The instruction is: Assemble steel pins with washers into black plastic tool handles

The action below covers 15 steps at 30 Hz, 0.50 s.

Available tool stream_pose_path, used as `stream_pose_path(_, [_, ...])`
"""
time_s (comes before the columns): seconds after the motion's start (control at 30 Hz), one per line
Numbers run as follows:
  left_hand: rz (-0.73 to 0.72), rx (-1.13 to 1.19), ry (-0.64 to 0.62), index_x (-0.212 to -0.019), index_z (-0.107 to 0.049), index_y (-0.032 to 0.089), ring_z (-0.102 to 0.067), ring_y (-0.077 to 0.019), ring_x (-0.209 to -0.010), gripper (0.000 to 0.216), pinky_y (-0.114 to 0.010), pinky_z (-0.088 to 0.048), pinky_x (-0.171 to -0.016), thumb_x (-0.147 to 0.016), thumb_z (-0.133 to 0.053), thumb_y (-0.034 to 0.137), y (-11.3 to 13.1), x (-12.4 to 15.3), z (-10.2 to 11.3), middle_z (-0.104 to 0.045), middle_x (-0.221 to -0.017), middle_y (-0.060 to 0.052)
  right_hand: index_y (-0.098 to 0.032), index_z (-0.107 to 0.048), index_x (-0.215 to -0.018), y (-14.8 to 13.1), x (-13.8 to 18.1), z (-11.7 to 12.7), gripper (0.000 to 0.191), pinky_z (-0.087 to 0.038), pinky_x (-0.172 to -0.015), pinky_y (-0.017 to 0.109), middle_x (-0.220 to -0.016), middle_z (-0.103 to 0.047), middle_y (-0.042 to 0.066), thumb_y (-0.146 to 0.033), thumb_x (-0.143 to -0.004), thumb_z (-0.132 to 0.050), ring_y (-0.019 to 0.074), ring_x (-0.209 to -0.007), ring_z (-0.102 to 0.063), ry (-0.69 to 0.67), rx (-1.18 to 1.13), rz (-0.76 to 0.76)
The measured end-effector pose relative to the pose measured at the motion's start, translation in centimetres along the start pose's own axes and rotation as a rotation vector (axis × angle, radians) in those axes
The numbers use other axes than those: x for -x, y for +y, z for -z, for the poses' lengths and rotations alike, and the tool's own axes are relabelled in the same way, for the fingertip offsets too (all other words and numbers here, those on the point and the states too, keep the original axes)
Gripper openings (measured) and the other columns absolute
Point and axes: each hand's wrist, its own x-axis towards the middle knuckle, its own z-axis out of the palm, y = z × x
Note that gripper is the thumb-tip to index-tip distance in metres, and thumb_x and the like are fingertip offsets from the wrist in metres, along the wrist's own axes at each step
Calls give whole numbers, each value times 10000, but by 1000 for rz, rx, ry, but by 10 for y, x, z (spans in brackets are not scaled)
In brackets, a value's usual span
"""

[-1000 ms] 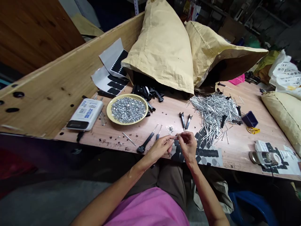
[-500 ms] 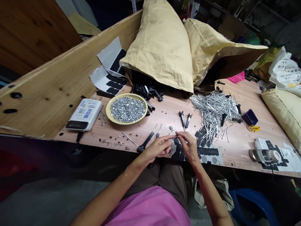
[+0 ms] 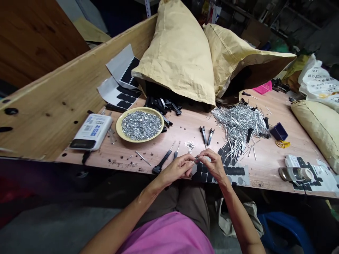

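My left hand [image 3: 182, 167] and my right hand [image 3: 212, 163] meet at the table's front edge, fingers closed and fingertips together. A thin grey piece [image 3: 196, 159] shows between the fingertips; its kind is too small to make out. Just beyond the fingers lies a small cluster of washers [image 3: 189, 145]. Two black plastic parts with metal rods [image 3: 203, 134] lie behind my right hand. Beside my left hand are more rods with black handles [image 3: 164, 159]. Under my right hand is a sheet of black adhesive pads [image 3: 235, 171].
A yellow bowl of washers [image 3: 118, 131] stands left, beside a white box-shaped device [image 3: 92, 128]. Right of centre is a heap of metal rods [image 3: 238, 123]. Large paper sacks [image 3: 180, 53] rise behind. A dark blue box [image 3: 279, 131] and a glass jar [image 3: 295, 174] stand right.
My fingertips have drawn closer round the thin grey piece, and the right fingers are more curled. The whole view has shifted slightly; the things on the table lie as before.
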Motion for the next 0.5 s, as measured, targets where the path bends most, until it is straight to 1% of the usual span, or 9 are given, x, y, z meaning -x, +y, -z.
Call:
stream_pose_path(0.1, [18,-1,4,-880,-517,185,-350,-46,-455,459,-192,-335,-492,-696,-639,587,-1,1,-2,-416,-506,106,-211,-660,-768,-1,1,-3,208,-481,-701,277,-752,-637,11,-409,-817,-622,143,-710,-608,12,-28,-12])
stream_pose_path(0.23, [-22,-37,53,-860,-522,178,-341,-51,-464,448,-194,-324,-492,-704,-631,584,-2,-1,-5,-406,-506,99,-204,-606,-686,-3,2,-7,274,-465,-704,274,-680,-592,-6,-441,-823,-599,138,-685,-578,55,86,-32])
stream_pose_path(0.3, [-45,-46,69,-874,-527,176,-326,-52,-453,451,-184,-277,-462,-708,-622,585,-2,-2,-6,-406,-499,96,-205,-622,-782,-4,1,-7,292,-471,-728,283,-769,-607,10,-482,-841,-553,143,-731,-590,74,85,-45])
stream_pose_path(0.37, [-56,-43,79,-901,-525,178,-295,-48,-432,459,-178,-214,-434,-713,-609,588,-2,-3,-5,-406,-494,97,-211,-631,-961,-4,0,-6,348,-482,-762,297,-945,-616,45,-509,-878,-471,149,-812,-612,49,15,-62])
stream_pose_path(0.4, [-59,-44,82,-907,-523,179,-279,-46,-423,458,-177,-189,-426,-716,-604,588,-2,-3,-5,-403,-490,99,-217,-628,-1016,-4,0,-4,362,-483,-784,304,-1011,-607,57,-508,-888,-454,153,-856,-615,27,-13,-65])
stream_pose_path(0.43, [-60,-48,82,-905,-521,180,-270,-45,-420,452,-177,-180,-424,-718,-602,584,-2,-3,-5,-399,-489,100,-222,-636,-1018,-4,-1,-3,352,-481,-805,309,-1032,-602,60,-500,-889,-461,157,-886,-614,6,-24,-62])
stream_pose_path(0.5, [-55,-60,80,-884,-518,182,-280,-46,-428,430,-176,-215,-434,-721,-604,571,-3,-2,-5,-391,-495,101,-221,-666,-895,-3,-2,-3,284,-471,-835,316,-947,-610,46,-472,-859,-539,165,-896,-604,-17,2,-46])
